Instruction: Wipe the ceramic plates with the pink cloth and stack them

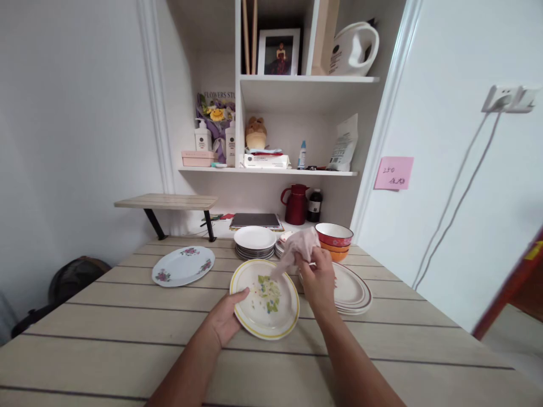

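Counter (106, 362), pale slats with dark seams, carrying your ware. Oval plates (355, 294), stacked at your right, presumably piled to save room. Flowered platter (182, 265), single, flat at your far left, apart from the stacks. Yellow-rimmed plate (263, 302), before you at centre, tilted so its leafy face turns your way; your left hand (227, 319) has its grip clamped on the left rim, thumb above, probably to leave the middle uncovered. Contact with the counter below: cannot be told. White-topped stack (254, 239), just behind that plate. Bowls (335, 236), red above orange, likely nested for compactness. Cloth (299, 246), pale pink, bunched; your right hand (319, 277) has its grip pinched together on it, above the plate's upper right edge, one loose end hanging.
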Demonstrator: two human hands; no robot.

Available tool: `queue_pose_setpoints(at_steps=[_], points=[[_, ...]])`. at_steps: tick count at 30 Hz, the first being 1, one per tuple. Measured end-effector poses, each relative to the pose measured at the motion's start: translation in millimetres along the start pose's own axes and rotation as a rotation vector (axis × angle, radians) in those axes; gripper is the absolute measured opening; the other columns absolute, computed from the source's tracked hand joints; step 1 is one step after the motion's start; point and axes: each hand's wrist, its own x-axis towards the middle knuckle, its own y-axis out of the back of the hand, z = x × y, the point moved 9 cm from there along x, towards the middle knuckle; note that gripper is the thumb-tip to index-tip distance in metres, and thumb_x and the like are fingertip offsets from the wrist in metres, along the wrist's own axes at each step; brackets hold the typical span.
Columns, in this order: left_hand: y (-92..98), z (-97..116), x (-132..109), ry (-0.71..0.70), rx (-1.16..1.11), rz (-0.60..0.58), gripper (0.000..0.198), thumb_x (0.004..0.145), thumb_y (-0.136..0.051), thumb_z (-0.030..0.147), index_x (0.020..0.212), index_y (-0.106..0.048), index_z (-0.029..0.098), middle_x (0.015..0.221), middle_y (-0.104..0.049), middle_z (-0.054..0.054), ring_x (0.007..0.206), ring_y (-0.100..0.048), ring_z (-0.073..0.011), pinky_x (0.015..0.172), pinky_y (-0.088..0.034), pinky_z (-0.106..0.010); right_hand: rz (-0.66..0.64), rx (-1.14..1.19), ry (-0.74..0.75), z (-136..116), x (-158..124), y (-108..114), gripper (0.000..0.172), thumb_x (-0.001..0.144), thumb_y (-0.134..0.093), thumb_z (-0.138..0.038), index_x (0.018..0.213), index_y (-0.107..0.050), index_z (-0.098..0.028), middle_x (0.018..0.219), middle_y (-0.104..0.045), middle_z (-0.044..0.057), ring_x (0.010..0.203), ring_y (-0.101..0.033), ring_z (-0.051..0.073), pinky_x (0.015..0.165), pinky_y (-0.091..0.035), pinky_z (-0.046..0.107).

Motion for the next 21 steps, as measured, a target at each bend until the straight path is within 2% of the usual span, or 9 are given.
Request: queue_pose_setpoints(at_steps=[2, 3, 7, 9, 11, 13, 16, 18, 21], points=[[3.3, -0.3, 1.6, 0.001, 0.000, 0.028, 0.049, 0.081, -0.064, 0.023, 0.124, -0.059, 0.001, 0.104, -0.073, -0.020, 0.112, -0.064, -0.0305, 0.104, -0.043, -0.043, 0.000, -0.097, 0.210, -21.2, -4.0, -3.2, 0.018, 0.077, -0.058, -0.027, 0.093, -0.065, -0.024, 0.109, -0.054, 0.009, 0.101, -0.051, 0.025, 0.085, -0.045, 0.035], [3.5, -0.3, 2.6, -0.001, -0.002, 0.030, 0.047, 0.081, -0.063, 0.023, 0.123, -0.060, 0.001, 0.104, -0.073, -0.019, 0.111, -0.064, -0.0301, 0.104, -0.043, -0.043, -0.083, -0.140, 0.289, -27.1, -8.1, -14.1, 0.019, 0.076, -0.056, -0.021, 0.092, -0.067, -0.024, 0.110, -0.055, 0.009, 0.102, -0.052, 0.025, 0.087, -0.044, 0.036], [-5.7, 2.5, 7.8, -0.042, -0.019, -0.043, 0.044, 0.078, -0.062, 0.016, 0.121, -0.063, 0.005, 0.104, -0.074, -0.017, 0.105, -0.067, -0.0296, 0.104, -0.043, -0.045, -0.728, -0.273, 0.364, -15.1, -42.7, -79.3, 0.036, 0.066, -0.051, -0.003, 0.083, -0.073, -0.026, 0.098, -0.065, 0.005, 0.094, -0.058, 0.022, 0.088, -0.043, 0.034], [-11.3, 3.0, 9.7, -0.051, -0.028, -0.086, 0.046, 0.076, -0.062, 0.014, 0.121, -0.063, 0.007, 0.105, -0.074, -0.016, 0.104, -0.068, -0.0295, 0.104, -0.043, -0.046, -0.846, -0.345, 0.344, -6.9, -52.4, -88.3, 0.038, 0.064, -0.049, 0.000, 0.081, -0.073, -0.025, 0.090, -0.067, 0.004, 0.091, -0.059, 0.021, 0.088, -0.043, 0.034], [-14.5, 2.2, 10.5, -0.043, -0.039, -0.104, 0.047, 0.074, -0.063, 0.014, 0.121, -0.064, 0.009, 0.105, -0.074, -0.015, 0.104, -0.068, -0.0294, 0.103, -0.043, -0.046, -0.835, -0.380, 0.322, -5.3, -51.9, -84.9, 0.038, 0.067, -0.051, -0.002, 0.089, -0.072, -0.025, 0.094, -0.068, 0.004, 0.095, -0.059, 0.023, 0.090, -0.041, 0.035], [-15.2, 2.3, 10.2, -0.045, -0.052, -0.100, 0.046, 0.073, -0.063, 0.013, 0.119, -0.065, 0.009, 0.105, -0.075, -0.014, 0.104, -0.067, -0.0294, 0.102, -0.044, -0.046, -0.802, -0.375, 0.305, -8.2, -49.3, -78.2, 0.044, 0.068, -0.058, -0.007, 0.106, -0.069, -0.027, 0.113, -0.065, 0.006, 0.108, -0.056, 0.025, 0.096, -0.039, 0.038], [-15.9, 4.2, 8.8, -0.068, -0.067, -0.101, 0.046, 0.073, -0.062, 0.012, 0.118, -0.065, 0.010, 0.108, -0.074, -0.013, 0.106, -0.067, -0.0294, 0.102, -0.044, -0.045, -0.763, -0.379, 0.265, -11.3, -47.7, -71.9, 0.075, 0.061, -0.073, -0.016, 0.131, -0.053, -0.031, 0.141, -0.045, 0.007, 0.126, -0.045, 0.029, 0.103, -0.035, 0.042], [-16.2, 4.9, 8.4, -0.079, -0.070, -0.110, 0.045, 0.074, -0.061, 0.012, 0.118, -0.065, 0.011, 0.110, -0.073, -0.013, 0.107, -0.066, -0.0290, 0.102, -0.044, -0.045, -0.767, -0.405, 0.227, -11.3, -50.9, -74.2, 0.092, 0.056, -0.080, -0.020, 0.139, -0.044, -0.033, 0.148, -0.033, 0.009, 0.128, -0.042, 0.029, 0.104, -0.035, 0.043], [-14.7, 4.4, 9.7, -0.077, -0.088, -0.120, 0.041, 0.076, -0.059, 0.012, 0.116, -0.066, 0.010, 0.110, -0.073, -0.013, 0.109, -0.065, -0.0286, 0.102, -0.044, -0.043, -0.756, -0.475, 0.235, -16.5, -59.4, -84.0, 0.102, 0.051, -0.086, -0.025, 0.142, -0.041, -0.032, 0.150, -0.028, 0.011, 0.129, -0.040, 0.031, 0.103, -0.035, 0.043]])
